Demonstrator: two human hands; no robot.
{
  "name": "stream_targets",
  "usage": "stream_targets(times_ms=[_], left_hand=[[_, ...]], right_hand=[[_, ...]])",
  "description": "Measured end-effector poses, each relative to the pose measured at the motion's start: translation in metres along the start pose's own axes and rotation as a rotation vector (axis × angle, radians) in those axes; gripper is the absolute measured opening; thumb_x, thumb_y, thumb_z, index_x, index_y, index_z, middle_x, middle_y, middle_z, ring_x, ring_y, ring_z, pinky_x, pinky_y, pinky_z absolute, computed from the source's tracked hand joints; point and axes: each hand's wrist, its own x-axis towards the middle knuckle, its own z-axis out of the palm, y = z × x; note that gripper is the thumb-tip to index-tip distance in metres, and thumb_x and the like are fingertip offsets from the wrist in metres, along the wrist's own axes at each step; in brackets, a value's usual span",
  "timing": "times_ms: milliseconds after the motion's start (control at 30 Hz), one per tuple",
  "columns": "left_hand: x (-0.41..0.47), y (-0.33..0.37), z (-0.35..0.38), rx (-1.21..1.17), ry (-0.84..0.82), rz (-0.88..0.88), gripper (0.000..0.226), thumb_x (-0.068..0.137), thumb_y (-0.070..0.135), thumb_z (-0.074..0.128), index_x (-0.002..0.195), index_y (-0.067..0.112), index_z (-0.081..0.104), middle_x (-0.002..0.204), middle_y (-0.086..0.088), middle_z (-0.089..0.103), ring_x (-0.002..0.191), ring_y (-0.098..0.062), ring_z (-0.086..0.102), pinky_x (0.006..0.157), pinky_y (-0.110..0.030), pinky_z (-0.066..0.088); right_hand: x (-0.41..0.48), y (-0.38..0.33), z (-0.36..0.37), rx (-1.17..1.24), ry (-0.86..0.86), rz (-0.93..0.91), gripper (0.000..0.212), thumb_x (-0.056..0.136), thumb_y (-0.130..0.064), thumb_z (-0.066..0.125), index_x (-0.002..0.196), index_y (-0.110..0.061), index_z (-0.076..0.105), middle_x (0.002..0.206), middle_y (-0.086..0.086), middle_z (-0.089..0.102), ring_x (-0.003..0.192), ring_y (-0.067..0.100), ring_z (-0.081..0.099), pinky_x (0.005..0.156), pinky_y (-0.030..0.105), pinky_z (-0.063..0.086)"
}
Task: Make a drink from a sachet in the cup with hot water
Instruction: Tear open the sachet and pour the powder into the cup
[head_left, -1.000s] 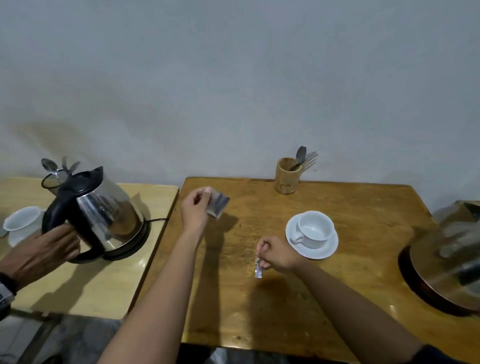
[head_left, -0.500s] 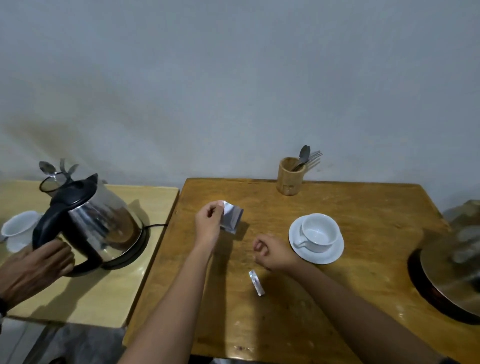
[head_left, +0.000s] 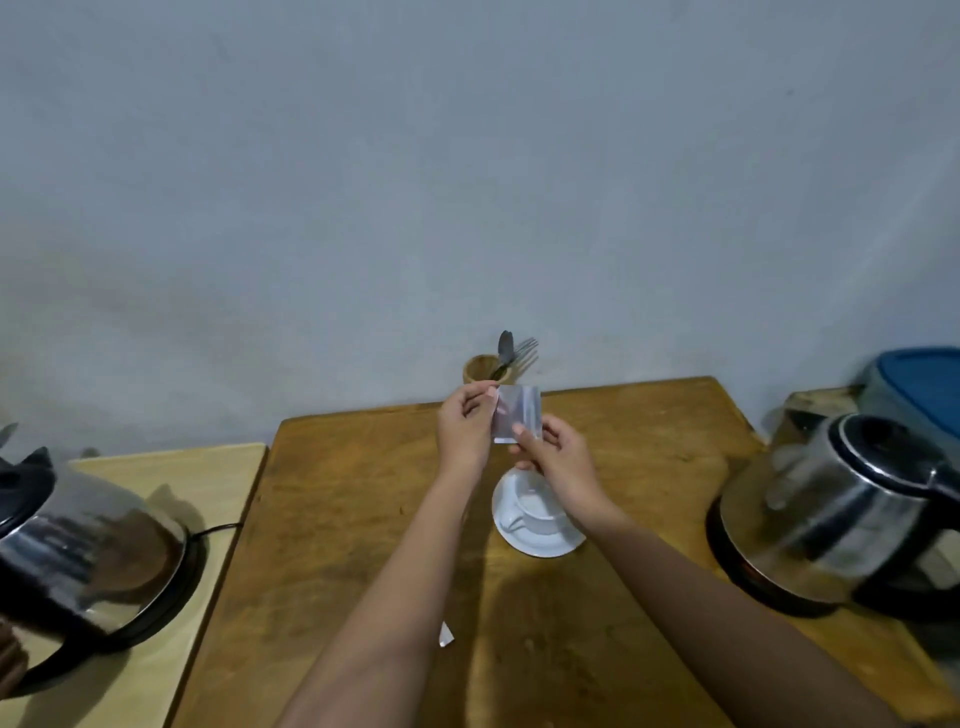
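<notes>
Above the middle of the brown wooden table (head_left: 332, 519), both bare forearms reach forward and converge, meeting at a silvery sachet (head_left: 515, 414) held upright in the air; the left hand (head_left: 464, 428) comes up from the lower left with its wrist bent slightly inward, thumb and fingertips pinching the sachet's upper left corner; the right hand (head_left: 557, 457) comes in from the lower right, its forearm crossing over the cup, and its thumb and fingers nip the sachet's lower right edge; both grips are narrow, closed on the foil. Directly below and nearer than the sachet sits the white cup (head_left: 532, 512) on its white saucer (head_left: 540, 543), partly hidden by the right wrist; whether anything is in the cup cannot be told. A small torn foil strip (head_left: 445, 635) lies on the table near the left forearm, well apart from the cup. At the far edge, just beyond the hands, stands a wooden holder (head_left: 480, 368) with cutlery (head_left: 511, 351); a steel kettle (head_left: 852, 519) rests on its base at the right; another kettle (head_left: 78, 551) sits on the paler table (head_left: 223, 467) at the left.
</notes>
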Motion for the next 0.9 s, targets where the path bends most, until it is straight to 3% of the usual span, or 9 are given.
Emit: stream_targets(times_ms=[100, 200, 367, 467, 600, 700, 800, 900], left_hand=[[-0.001, -0.006, 0.014, 0.042, -0.096, -0.019, 0.007, 0.087, 0.008, 0.059, 0.093, 0.010, 0.063, 0.085, -0.005, 0.064, 0.086, -0.019, 0.061, 0.080, -0.027, 0.051], [-0.006, -0.016, 0.024, 0.145, -0.202, -0.038, 0.010, 0.086, 0.010, 0.060, 0.095, 0.007, 0.064, 0.082, 0.000, 0.063, 0.081, -0.014, 0.060, 0.076, -0.020, 0.049], [-0.011, -0.036, 0.037, 0.298, -0.294, -0.117, 0.006, 0.085, 0.009, 0.060, 0.091, 0.011, 0.061, 0.080, 0.003, 0.060, 0.082, -0.014, 0.058, 0.073, -0.020, 0.047], [-0.014, -0.043, 0.040, 0.422, -0.386, -0.144, 0.023, 0.083, 0.009, 0.064, 0.105, 0.011, 0.056, 0.081, 0.008, 0.056, 0.077, -0.008, 0.054, 0.064, -0.015, 0.044], [-0.009, -0.047, 0.043, 0.554, -0.435, -0.110, 0.054, 0.076, 0.007, 0.072, 0.124, 0.008, 0.048, 0.110, -0.001, 0.055, 0.100, -0.015, 0.055, 0.081, -0.023, 0.044], [-0.002, -0.051, 0.043, 0.682, -0.458, -0.075, 0.059, 0.074, 0.008, 0.074, 0.127, 0.010, 0.048, 0.127, -0.006, 0.053, 0.116, -0.021, 0.053, 0.092, -0.027, 0.045], [0.003, -0.054, 0.042, 0.824, -0.494, -0.012, 0.040, 0.076, 0.008, 0.071, 0.115, 0.010, 0.060, 0.118, -0.009, 0.062, 0.106, -0.020, 0.057, 0.084, -0.025, 0.044], [0.003, -0.056, 0.038, 0.806, -0.455, -0.006, 0.022, 0.082, 0.004, 0.062, 0.103, 0.008, 0.068, 0.094, -0.007, 0.065, 0.085, -0.016, 0.055, 0.063, -0.019, 0.040]], right_hand=[[0.002, 0.001, -0.027, 0.098, 0.097, 0.056, 0.013, 0.090, -0.023, 0.059, 0.101, -0.016, 0.062, 0.093, 0.008, 0.068, 0.072, 0.009, 0.065, 0.061, 0.018, 0.053], [0.003, 0.005, -0.046, 0.180, 0.172, 0.112, 0.018, 0.090, -0.023, 0.058, 0.106, -0.013, 0.059, 0.093, 0.005, 0.069, 0.076, 0.013, 0.065, 0.066, 0.026, 0.054], [0.001, 0.019, -0.068, 0.042, 0.231, 0.131, 0.007, 0.092, -0.014, 0.056, 0.097, -0.011, 0.053, 0.083, 0.004, 0.064, 0.068, 0.013, 0.059, 0.052, 0.020, 0.049], [-0.003, 0.027, -0.078, -0.030, 0.180, 0.146, 0.011, 0.092, -0.009, 0.055, 0.102, -0.007, 0.051, 0.081, 0.003, 0.063, 0.061, 0.005, 0.061, 0.045, 0.015, 0.047], [-0.003, 0.033, -0.085, -0.126, 0.131, 0.191, 0.013, 0.090, -0.009, 0.056, 0.102, -0.009, 0.051, 0.085, 0.007, 0.063, 0.066, 0.014, 0.060, 0.043, 0.016, 0.048], [-0.001, 0.037, -0.086, -0.278, 0.124, 0.189, 0.012, 0.090, -0.009, 0.058, 0.099, -0.009, 0.050, 0.077, 0.008, 0.055, 0.053, 0.010, 0.052, 0.038, 0.014, 0.043], [0.001, 0.034, -0.086, -0.515, 0.037, 0.070, 0.012, 0.089, -0.007, 0.057, 0.090, -0.016, 0.051, 0.066, 0.002, 0.045, 0.044, 0.004, 0.045, 0.040, 0.012, 0.039], [0.007, 0.023, -0.082, -0.836, -0.127, -0.030, 0.024, 0.089, -0.008, 0.052, 0.074, -0.024, 0.045, 0.063, -0.004, 0.043, 0.057, 0.012, 0.042, 0.048, 0.018, 0.030]])
